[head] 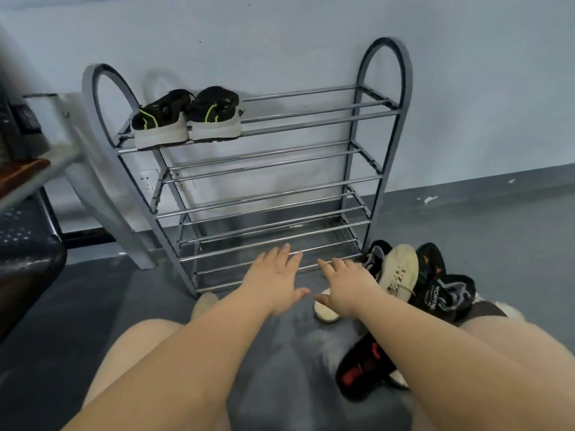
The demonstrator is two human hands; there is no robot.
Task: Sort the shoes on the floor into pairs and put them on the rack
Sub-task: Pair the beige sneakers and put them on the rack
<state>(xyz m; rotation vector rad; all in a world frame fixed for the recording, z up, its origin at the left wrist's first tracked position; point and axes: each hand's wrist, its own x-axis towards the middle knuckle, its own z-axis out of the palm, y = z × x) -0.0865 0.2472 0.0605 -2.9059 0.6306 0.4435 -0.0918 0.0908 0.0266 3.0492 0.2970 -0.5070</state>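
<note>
A grey metal shoe rack (pixel 311 163) with several tiers stands against the wall. On the left of its top tier sits a pair of black shoes with green lines (pixel 186 119). My left hand (pixel 273 278) and my right hand (pixel 345 284) reach forward side by side, fingers straight, holding nothing, in front of the rack's lowest tier. To the right on the floor lies a pile of shoes: a cream sneaker (pixel 401 272), a black shoe with white lettering (pixel 435 284), a black and grey shoe (pixel 376 253), and a black shoe with red marks (pixel 364 368) partly under my right forearm.
Another cream shoe (pixel 325 311) shows under my right hand, and a beige toe (pixel 203 301) pokes out by my left forearm. A dark perforated seat (pixel 25 244) and a grey sloping leg (pixel 102 194) stand at the left. My bare knees fill the bottom.
</note>
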